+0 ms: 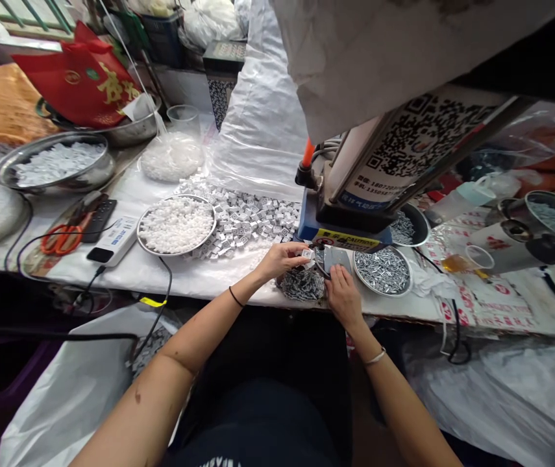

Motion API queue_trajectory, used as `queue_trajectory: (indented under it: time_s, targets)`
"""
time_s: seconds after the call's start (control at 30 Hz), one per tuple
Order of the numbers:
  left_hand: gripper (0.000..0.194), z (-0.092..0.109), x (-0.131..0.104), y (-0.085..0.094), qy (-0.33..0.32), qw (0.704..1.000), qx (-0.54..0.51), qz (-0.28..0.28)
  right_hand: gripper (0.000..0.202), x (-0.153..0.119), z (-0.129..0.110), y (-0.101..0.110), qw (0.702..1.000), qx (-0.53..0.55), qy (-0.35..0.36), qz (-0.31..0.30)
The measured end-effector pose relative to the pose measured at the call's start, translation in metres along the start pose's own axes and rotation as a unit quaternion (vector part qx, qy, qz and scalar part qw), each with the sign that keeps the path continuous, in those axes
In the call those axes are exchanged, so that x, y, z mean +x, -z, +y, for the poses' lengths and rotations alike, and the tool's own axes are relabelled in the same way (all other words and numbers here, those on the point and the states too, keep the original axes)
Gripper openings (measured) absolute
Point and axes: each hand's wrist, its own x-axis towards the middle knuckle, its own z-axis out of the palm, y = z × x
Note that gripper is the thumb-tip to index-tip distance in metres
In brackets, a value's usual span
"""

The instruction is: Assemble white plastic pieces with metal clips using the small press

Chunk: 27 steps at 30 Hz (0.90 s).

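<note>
My left hand [281,261] pinches a small square grey-white plastic piece [308,254] at the left side of the press machine [340,233]. Beside it, my right hand [344,297] has its fingers bent and pressed together against the front of the machine's grey metal block [336,258]; anything between them is hidden. Just below the left hand stands a container of small dark metal parts [301,285]. To the right of the block, a round metal bowl [409,285] holds shiny metal pins. Behind my left hand spreads a pile of loose square pieces [252,220].
A bowl of white beads [177,226], a white power strip [112,241] and orange-handled scissors [61,240] lie to the left. Further back sits a steel basin [56,185] of white parts. A cup of amber liquid [469,259] stands right. White cloth hangs over the press.
</note>
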Motion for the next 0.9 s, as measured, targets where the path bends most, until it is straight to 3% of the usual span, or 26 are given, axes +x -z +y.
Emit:
queue_trajectory:
  time_s: [0.17, 0.33, 0.53, 0.73, 0.8, 0.9]
  targets:
    - [0.039, 0.004, 0.000, 0.000, 0.013, 1.000, 0.008, -0.020, 0.042, -0.004, 0.002, -0.005, 0.999, -0.020, 0.016, -0.031]
    - [0.040, -0.001, -0.001, -0.002, 0.012, 0.999, 0.031, 0.028, 0.039, 0.008, -0.003, 0.010, 1.000, -0.015, 0.006, 0.006]
    - [0.037, -0.006, -0.001, -0.009, -0.013, 0.999, 0.009, 0.041, 0.049, -0.009, 0.001, -0.001, 0.998, -0.064, 0.012, -0.015]
    - [0.032, -0.006, 0.000, -0.015, 0.012, 0.998, -0.056, 0.021, 0.037, 0.003, 0.003, 0.013, 0.997, 0.057, -0.047, -0.035]
    - [0.029, -0.003, -0.007, -0.016, -0.038, 0.999, -0.032, 0.011, 0.033, 0.007, 0.003, 0.023, 0.989, 0.119, -0.092, -0.003]
    - [0.023, 0.013, -0.032, -0.013, -0.129, 0.990, 0.030, -0.058, 0.031, 0.007, 0.009, 0.033, 0.982, 0.131, -0.122, 0.052]
